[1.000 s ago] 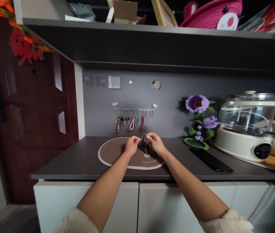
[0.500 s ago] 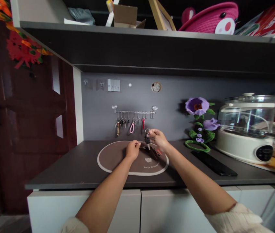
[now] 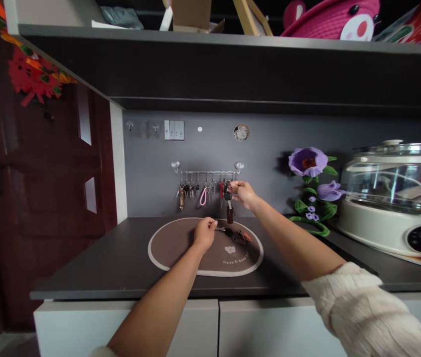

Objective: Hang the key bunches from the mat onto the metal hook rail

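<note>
My right hand (image 3: 240, 193) is raised to the right end of the key rack (image 3: 206, 172) on the grey wall, pinching the ring of a dark key (image 3: 229, 206) that hangs down from my fingers. Several keys (image 3: 195, 191) hang from the rack's hooks. My left hand (image 3: 205, 233) rests on the brown oval mat (image 3: 173, 243), fingers closed on the end of another bunch of keys (image 3: 235, 234) that lies on the mat.
A crocheted purple flower (image 3: 309, 171) stands to the right of the mat, a white steamer with a clear lid (image 3: 389, 198) further right. A dark wooden door (image 3: 39, 198) is at left. A dark shelf (image 3: 233, 59) overhangs the counter (image 3: 95, 263).
My right hand has lifted the dark key from above the mat up to the rack's right end. My left hand has settled onto the keys left on the mat.
</note>
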`<state>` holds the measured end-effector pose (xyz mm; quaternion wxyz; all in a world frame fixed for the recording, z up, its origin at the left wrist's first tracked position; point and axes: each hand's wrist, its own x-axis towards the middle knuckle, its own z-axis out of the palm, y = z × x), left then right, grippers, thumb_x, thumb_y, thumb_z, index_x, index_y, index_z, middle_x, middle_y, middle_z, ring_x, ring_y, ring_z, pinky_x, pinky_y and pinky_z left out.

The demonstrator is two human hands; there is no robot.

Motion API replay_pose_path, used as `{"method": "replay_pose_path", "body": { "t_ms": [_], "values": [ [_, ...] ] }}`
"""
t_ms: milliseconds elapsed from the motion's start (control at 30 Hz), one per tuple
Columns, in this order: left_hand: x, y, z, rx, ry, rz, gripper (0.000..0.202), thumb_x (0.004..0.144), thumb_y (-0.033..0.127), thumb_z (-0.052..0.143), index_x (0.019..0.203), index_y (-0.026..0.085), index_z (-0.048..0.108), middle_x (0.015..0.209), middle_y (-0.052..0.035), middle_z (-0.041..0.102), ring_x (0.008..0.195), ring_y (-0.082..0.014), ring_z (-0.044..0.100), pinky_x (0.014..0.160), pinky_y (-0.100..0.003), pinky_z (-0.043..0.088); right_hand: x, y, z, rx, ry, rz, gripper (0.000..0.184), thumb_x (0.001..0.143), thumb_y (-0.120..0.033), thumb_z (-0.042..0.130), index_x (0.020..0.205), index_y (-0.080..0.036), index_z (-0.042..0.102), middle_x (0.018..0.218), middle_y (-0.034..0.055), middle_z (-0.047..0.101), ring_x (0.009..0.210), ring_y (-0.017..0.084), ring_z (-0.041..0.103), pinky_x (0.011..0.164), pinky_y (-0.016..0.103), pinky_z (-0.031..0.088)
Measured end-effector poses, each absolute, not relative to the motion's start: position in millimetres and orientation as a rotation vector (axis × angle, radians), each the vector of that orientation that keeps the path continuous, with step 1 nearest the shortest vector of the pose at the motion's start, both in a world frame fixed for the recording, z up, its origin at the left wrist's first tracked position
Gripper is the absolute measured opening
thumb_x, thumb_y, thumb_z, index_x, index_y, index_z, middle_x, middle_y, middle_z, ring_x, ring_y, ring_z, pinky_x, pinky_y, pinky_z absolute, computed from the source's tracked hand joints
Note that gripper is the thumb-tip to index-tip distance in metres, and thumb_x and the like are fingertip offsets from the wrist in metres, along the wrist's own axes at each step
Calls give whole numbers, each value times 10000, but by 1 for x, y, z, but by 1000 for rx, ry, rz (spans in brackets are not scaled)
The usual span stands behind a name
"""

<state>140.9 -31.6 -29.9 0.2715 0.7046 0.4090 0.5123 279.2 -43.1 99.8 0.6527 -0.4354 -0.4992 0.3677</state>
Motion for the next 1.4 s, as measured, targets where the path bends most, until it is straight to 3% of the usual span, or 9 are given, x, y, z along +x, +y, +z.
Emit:
{"method": "replay_pose_path", "body": {
  "t_ms": [333, 633, 1400],
  "values": [
    [141, -30, -30, 1884, 1082, 1372, 156, 748, 242, 435, 664, 151, 531, 620, -10, 565, 570, -99, 500, 565, -210, 359, 280, -8, 109, -1079, -1095, 737, 174, 663, -62, 432, 521, -154, 392, 474, -26, 447, 457, 49, 411, 463, 170, 373],
    [142, -27, -33, 1868, 1099, 1370, 156, 751, 245, 436, 674, 151, 532, 602, -2, 556, 550, -92, 492, 551, -206, 357, 280, 21, 99, -1112, -904, 658, 80, 714, -101, 441, 656, -153, 459, 503, -25, 461, 471, 63, 432, 428, 166, 345],
    [141, -21, -36, 1842, 1166, 1388, 155, 756, 234, 439, 669, 149, 535, 619, -10, 577, 555, -93, 512, 562, -209, 381, 288, 37, 80, -1124, -888, 646, 119, 685, -98, 461, 587, -163, 443, 471, -45, 445, 440, 54, 423, 432, 162, 340]
  ]
}}
